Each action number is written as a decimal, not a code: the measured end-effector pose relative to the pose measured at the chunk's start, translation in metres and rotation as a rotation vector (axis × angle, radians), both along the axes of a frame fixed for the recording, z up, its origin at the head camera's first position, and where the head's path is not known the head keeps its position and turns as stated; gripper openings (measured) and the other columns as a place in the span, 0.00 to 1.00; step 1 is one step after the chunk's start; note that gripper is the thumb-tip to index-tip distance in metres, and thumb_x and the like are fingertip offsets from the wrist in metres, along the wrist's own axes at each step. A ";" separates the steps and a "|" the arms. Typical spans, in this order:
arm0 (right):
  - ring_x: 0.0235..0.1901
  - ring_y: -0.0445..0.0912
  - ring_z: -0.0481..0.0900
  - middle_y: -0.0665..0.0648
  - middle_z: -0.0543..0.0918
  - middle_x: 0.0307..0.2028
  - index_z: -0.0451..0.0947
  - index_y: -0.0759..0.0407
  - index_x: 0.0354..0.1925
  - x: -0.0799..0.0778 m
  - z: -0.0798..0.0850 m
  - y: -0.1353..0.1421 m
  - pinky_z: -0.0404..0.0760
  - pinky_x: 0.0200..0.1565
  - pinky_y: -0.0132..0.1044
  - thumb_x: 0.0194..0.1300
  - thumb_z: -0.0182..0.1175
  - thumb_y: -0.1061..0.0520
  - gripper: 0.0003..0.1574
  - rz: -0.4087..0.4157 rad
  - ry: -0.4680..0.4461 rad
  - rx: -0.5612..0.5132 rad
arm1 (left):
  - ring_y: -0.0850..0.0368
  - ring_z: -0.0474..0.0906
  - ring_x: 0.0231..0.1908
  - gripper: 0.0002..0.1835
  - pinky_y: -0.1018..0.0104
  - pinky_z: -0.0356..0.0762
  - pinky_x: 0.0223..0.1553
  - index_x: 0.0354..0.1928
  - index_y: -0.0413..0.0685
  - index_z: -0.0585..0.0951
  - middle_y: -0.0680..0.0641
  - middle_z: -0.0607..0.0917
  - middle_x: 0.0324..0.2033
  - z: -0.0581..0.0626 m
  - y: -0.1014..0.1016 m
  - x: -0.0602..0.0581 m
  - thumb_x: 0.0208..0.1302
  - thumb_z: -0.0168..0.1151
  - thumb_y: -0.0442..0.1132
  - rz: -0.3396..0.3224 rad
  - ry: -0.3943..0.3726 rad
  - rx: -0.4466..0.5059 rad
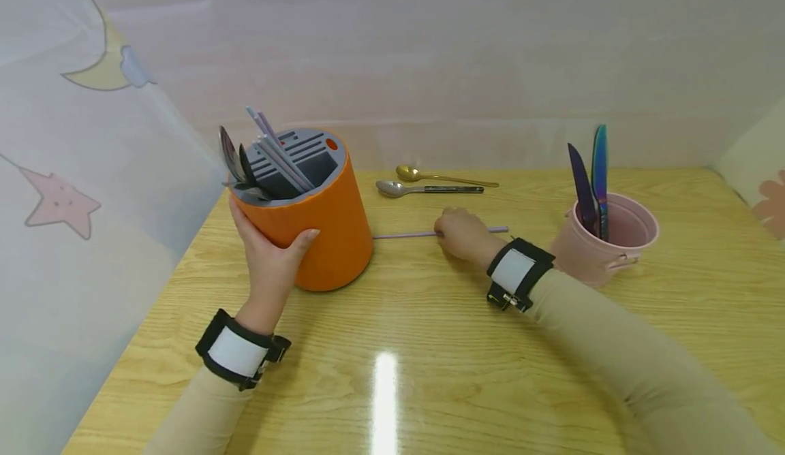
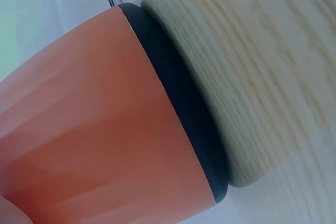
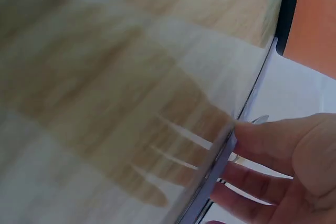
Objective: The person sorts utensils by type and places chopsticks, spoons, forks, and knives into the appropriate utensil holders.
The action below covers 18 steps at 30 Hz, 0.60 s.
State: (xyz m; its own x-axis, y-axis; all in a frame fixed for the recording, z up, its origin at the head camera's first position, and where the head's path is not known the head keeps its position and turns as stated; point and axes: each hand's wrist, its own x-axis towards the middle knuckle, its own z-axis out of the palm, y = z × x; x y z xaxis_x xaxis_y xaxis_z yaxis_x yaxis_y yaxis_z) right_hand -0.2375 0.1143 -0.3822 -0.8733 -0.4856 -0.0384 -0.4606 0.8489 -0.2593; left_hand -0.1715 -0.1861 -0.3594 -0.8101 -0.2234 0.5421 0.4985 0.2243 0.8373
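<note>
An orange utensil holder (image 1: 337,237) with a grey slotted top stands at the left of the table, its dark base (image 2: 181,103) showing in the left wrist view. My left hand (image 1: 268,261) grips its near left side, thumb across the front and the other fingers partly hidden. Light purple chopsticks (image 1: 285,162) and several spoons (image 1: 229,155) lean in the holder's openings. To the right, my right hand (image 1: 466,236) pinches a purple chopstick (image 1: 405,236) lying along the tabletop. In the right wrist view, the thumb and fingers (image 3: 262,140) meet at this chopstick (image 3: 210,177).
Behind the right hand lie a gold spoon (image 1: 454,177) and a silver spoon with a dark handle (image 1: 423,189). A pink bucket (image 1: 589,257) at the right holds a dark purple knife (image 1: 582,186) and a rainbow-coloured knife (image 1: 600,176). Pale printed cloth (image 1: 429,67) hangs behind the table.
</note>
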 end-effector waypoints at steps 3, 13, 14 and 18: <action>0.41 0.60 0.83 0.65 0.84 0.38 0.86 0.70 0.39 -0.001 -0.002 0.001 0.83 0.44 0.53 0.69 0.57 0.68 0.11 -0.003 0.037 0.004 | 0.55 0.59 0.70 0.77 0.63 0.58 0.71 0.80 0.50 0.38 0.54 0.57 0.74 0.000 0.001 0.000 0.37 0.74 0.74 0.004 0.000 -0.006; 0.34 0.54 0.84 0.63 0.86 0.32 0.82 0.68 0.32 -0.003 -0.002 0.005 0.84 0.38 0.47 0.69 0.55 0.69 0.11 0.009 0.063 0.064 | 0.54 0.60 0.69 0.76 0.62 0.58 0.71 0.80 0.49 0.39 0.53 0.59 0.74 0.001 0.000 -0.001 0.38 0.75 0.73 -0.011 0.016 0.008; 0.33 0.54 0.83 0.63 0.85 0.31 0.81 0.68 0.31 -0.004 -0.002 0.006 0.84 0.38 0.47 0.69 0.55 0.69 0.11 0.010 0.057 0.072 | 0.54 0.60 0.69 0.76 0.62 0.58 0.71 0.80 0.50 0.39 0.53 0.59 0.74 0.001 0.000 -0.001 0.37 0.75 0.73 -0.012 0.017 0.009; 0.29 0.52 0.79 0.62 0.82 0.29 0.78 0.68 0.30 -0.004 -0.001 0.010 0.81 0.36 0.47 0.67 0.55 0.69 0.08 -0.011 -0.010 0.067 | 0.54 0.60 0.69 0.76 0.62 0.58 0.71 0.79 0.50 0.39 0.53 0.59 0.73 0.000 0.000 -0.001 0.37 0.75 0.73 -0.014 0.016 0.011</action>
State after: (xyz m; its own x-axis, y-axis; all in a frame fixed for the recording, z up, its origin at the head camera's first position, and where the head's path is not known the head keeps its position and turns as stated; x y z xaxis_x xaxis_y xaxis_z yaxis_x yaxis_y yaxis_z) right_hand -0.2417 0.1239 -0.3835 -0.8780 -0.4720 -0.0792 -0.4489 0.8696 -0.2058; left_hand -0.1728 -0.1861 -0.3590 -0.8046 -0.2184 0.5523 0.5146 0.2078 0.8319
